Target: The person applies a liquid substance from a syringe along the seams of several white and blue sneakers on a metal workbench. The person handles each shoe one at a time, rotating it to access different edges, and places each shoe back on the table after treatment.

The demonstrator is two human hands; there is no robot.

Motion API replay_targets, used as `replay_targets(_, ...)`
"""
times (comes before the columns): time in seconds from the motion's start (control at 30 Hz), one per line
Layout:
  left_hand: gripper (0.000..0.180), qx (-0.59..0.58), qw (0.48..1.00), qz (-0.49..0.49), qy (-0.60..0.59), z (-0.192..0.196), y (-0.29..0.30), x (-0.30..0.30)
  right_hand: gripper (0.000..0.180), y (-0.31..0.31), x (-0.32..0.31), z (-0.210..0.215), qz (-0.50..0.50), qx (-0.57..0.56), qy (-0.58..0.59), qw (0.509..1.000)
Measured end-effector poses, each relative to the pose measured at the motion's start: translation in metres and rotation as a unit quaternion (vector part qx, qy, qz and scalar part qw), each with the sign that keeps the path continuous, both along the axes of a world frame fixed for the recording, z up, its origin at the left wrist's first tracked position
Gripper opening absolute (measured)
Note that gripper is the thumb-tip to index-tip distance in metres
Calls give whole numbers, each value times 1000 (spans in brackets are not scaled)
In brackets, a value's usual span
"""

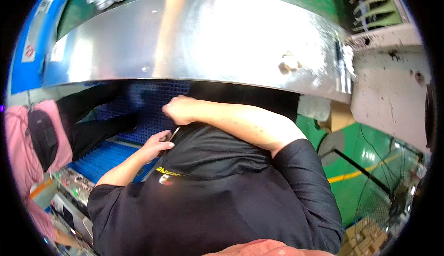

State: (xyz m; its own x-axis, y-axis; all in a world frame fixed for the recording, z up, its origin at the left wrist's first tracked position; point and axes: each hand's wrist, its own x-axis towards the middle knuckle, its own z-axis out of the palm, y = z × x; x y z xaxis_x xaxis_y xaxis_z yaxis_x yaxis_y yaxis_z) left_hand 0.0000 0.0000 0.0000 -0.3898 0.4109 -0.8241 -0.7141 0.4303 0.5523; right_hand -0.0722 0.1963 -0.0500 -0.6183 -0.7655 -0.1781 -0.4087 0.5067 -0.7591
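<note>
My left hand [156,146] is closed, thumb on top, around a slim tool [175,132]. The tool has a pale, shiny, narrow end that points up toward my other hand; its lower part looks dark, and its exact kind does not show. Just above and to the right, my right hand [180,109] is bent into a fist close to that narrow end. Its fingers curl away from view, so what they hold, if anything, is hidden. Both hands are in front of my black shirt [217,200], below the near edge of a shiny metal table [194,38].
A small pale lump [290,62] lies on the metal table at right. Blue perforated mats [152,103] cover the floor at left, where a person in pink [23,149] is close by. A grey machine housing [388,84] and a fan [377,205] are at right.
</note>
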Motion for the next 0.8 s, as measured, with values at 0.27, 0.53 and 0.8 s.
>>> replay_targets(0.27,41,-37,996,12,76,-28,8,0,12,3,9,26,22,-30,29,999)
replay_targets(0.53,44,-26,992,54,114,-34,44,2,16,24,26,17,-73,-1,-35,997)
replay_targets(0.8,75,-15,968,5,249,-56,25,23,17,30,35,25,-92,4,-36,995)
